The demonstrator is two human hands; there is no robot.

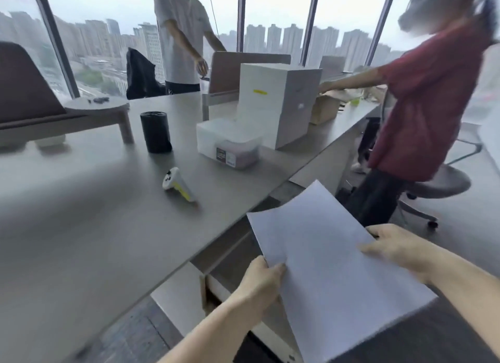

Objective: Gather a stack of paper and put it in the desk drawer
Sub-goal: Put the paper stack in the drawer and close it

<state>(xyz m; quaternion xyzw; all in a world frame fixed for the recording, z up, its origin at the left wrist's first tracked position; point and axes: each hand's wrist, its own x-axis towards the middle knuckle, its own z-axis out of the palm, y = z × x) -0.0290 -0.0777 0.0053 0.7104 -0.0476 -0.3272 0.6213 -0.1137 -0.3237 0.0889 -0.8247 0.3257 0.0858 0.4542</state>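
A stack of white paper (324,259) hangs in the air off the desk's front right edge, tilted. My left hand (263,277) pinches its left edge with the thumb on top. My right hand (397,247) grips its right edge. Beneath the paper, under the grey desk (108,227), the desk drawer (216,284) stands pulled out; the paper and my left arm hide most of it.
On the desk lie a white and yellow controller (178,185), a black cylinder (156,132), a clear lidded box (230,143) and a tall white box (278,102). A person in a red shirt (422,105) stands at the right beside a swivel chair (438,186). Another person (184,37) stands behind the desk.
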